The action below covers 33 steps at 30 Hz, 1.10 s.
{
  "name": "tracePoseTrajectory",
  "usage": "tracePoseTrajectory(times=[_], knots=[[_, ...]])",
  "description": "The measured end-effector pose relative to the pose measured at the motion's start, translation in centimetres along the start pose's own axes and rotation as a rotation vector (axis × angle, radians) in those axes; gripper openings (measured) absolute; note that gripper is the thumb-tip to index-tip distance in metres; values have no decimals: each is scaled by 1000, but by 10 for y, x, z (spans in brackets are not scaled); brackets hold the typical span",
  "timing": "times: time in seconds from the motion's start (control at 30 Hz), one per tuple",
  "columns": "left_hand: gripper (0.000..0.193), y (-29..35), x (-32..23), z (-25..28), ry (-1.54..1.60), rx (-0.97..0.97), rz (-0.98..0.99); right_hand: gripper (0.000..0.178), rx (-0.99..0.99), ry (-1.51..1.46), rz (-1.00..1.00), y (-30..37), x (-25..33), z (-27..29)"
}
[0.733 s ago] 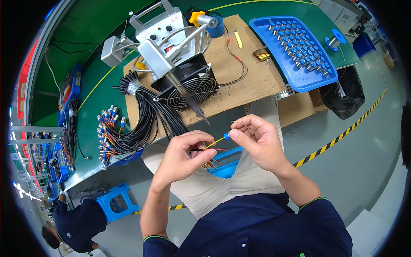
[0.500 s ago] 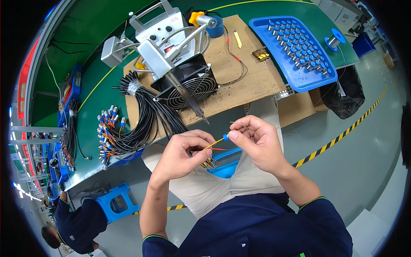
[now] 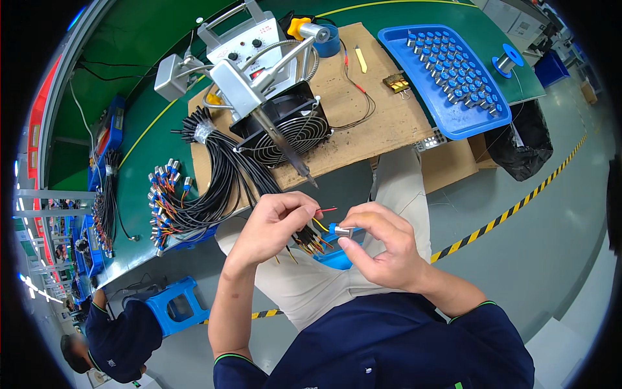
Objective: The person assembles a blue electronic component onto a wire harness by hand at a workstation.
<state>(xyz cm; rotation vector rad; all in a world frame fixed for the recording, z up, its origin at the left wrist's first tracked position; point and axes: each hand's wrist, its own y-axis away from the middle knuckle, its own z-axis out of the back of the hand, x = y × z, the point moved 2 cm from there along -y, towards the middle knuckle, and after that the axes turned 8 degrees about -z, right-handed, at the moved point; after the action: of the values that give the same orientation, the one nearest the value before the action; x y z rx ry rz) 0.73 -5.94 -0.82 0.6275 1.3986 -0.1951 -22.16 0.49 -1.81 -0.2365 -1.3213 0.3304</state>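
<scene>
Head view — left hand (image 3: 275,223) pinches a bunch of coloured wire ends (image 3: 310,241) over the lap; right hand (image 3: 382,249) grips a small blue-and-metal connector (image 3: 339,230) touching them. Soldering iron (image 3: 285,146) and fan (image 3: 288,126) on the cardboard-topped bench (image 3: 369,123) just above.

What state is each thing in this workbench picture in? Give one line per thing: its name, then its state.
Left hand: closed on a bunch of coloured wires.
Right hand: pinching a small blue and silver connector.
Blue tray: filled with rows of upright connectors.
Black cable bundle: tied, draped over the bench edge.
Soldering iron: held on its stand, tip pointing down.
</scene>
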Motion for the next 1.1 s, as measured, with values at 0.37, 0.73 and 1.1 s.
tracePoseTrajectory(times=[0.37, 0.73, 1.1], knots=[[17, -5, -2, 1, 170, -72, 10, 31, -23, 12, 13, 2, -6, 0], [15, -7, -1, -3, 151, -38, -35, 35, -25, 75, 63, -5, -3, 5], [15, -6, -3, -1, 105, -19, -19, 31, 22, -51, -192, -2, -6, 8]])
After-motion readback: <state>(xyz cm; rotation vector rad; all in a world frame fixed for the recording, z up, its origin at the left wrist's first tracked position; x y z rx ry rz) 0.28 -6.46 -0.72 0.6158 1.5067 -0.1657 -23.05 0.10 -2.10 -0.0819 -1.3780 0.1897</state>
